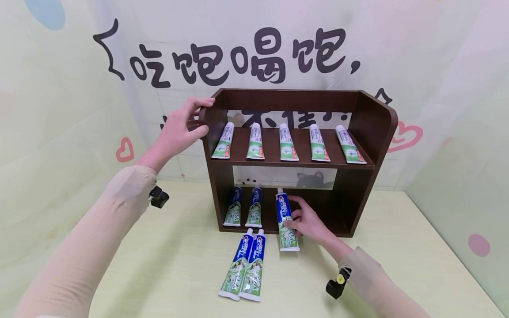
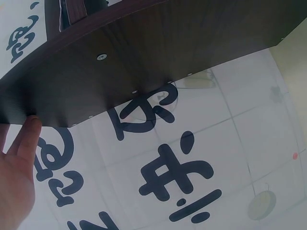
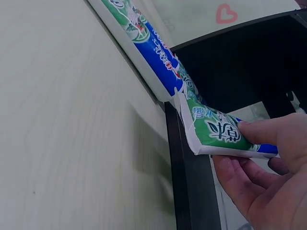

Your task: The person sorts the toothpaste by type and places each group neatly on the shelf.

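Observation:
My right hand (image 1: 310, 223) pinches a blue-and-green toothpaste tube (image 1: 285, 221) between thumb and fingers. In the head view the tube's cap end is in the lower compartment of a dark brown two-tier shelf (image 1: 294, 164), while its flat end sticks out past the front. The right wrist view shows the thumb on top of this tube (image 3: 216, 127) and fingers beneath. My left hand (image 1: 179, 128) holds the upper front edge of the shelf's left side panel. A finger touches that panel's outer face (image 2: 96, 81) in the left wrist view.
Two blue-and-green tubes (image 1: 254, 207) lie in the lower tier at left. Two more tubes (image 1: 251, 269) overlap on the pale table (image 1: 171, 265) in front. Several white-and-green tubes (image 1: 286, 143) are spaced along the upper tier. A printed cloth backdrop (image 1: 254, 26) stands behind.

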A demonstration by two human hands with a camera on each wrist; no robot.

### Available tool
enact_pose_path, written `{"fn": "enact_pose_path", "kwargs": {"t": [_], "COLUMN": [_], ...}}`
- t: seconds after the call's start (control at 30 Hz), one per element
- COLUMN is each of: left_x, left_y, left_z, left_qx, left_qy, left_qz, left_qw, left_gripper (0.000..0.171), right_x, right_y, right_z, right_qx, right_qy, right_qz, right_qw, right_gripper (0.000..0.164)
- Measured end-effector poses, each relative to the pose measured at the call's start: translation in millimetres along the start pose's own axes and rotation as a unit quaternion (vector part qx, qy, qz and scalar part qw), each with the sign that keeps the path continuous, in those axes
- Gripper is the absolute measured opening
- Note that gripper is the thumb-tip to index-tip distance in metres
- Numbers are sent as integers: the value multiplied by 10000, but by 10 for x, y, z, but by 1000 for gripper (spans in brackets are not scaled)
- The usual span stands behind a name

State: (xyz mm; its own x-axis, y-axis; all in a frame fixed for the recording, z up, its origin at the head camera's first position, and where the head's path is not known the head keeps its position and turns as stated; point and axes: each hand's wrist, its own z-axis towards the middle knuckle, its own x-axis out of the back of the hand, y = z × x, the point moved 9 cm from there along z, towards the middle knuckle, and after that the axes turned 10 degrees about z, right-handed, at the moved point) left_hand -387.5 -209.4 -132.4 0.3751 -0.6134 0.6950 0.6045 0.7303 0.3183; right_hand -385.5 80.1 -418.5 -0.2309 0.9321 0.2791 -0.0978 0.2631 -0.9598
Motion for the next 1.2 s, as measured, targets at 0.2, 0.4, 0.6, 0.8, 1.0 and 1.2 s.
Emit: {"fn": "enact_pose_path", "kwargs": {"t": [0.2,0.4,0.6,0.8,1.0,1.2], "left_x": [0,1,5,1,-2,-7], "left_y": [-3,-5,-4,-5,5,-8], "left_z": [7,10,11,13,8,9], "left_qx": [4,9,-13,7,-16,-9], "left_qy": [-3,-3,0,-20,-19,-9], "left_qz": [-25,-4,-14,28,9,-1], "left_qw": [10000,10000,10000,10000,10000,10000], "left_gripper": [47,47,47,47,46,46], "right_x": [11,12,29,34,39,56], "right_y": [11,38,84,118,147,219], "right_z": [88,181,273,349,411,484], "right_qx": [101,229,253,255,284,305], "right_qy": [94,44,154,162,179,285], "right_qz": [-14,60,66,282,426,463], "right_qw": [9999,9997,9995,9991,9985,9981], "right_gripper": [76,77,77,76,77,76]}}
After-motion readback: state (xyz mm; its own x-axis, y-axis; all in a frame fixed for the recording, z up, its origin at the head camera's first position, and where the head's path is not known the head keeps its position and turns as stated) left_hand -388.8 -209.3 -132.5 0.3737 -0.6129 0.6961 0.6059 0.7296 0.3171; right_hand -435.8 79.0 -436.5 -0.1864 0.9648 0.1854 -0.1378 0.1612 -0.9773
